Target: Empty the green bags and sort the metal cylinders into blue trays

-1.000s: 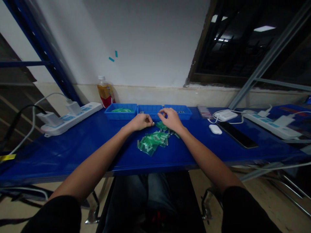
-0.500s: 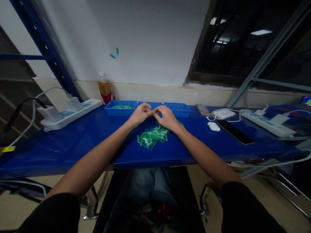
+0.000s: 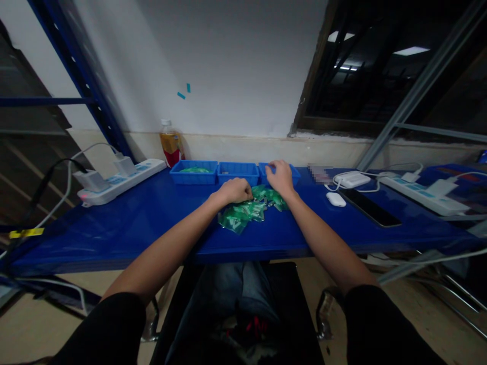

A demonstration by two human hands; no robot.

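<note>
My left hand is closed, knuckles up, at the upper left edge of a pile of small green plastic bags. What its fingers hold, if anything, is hidden. My right hand reaches over the front of the right blue bin, its fingers bent and slightly apart; I see nothing in them. More green bags lie just below that hand. Pale, tube-like pieces show through the clear green film. The middle blue bin stands behind my left hand, and the left blue bin contains green bags.
A drink bottle stands behind the left bin. Power strips lie at both sides of the blue table. To the right are a phone, a white earbud case and a white charger with cable.
My hands, earlier fingertip to fingertip in front of the middle bin, have parted. The left came down to the green bags; the right moved to the right bin.
</note>
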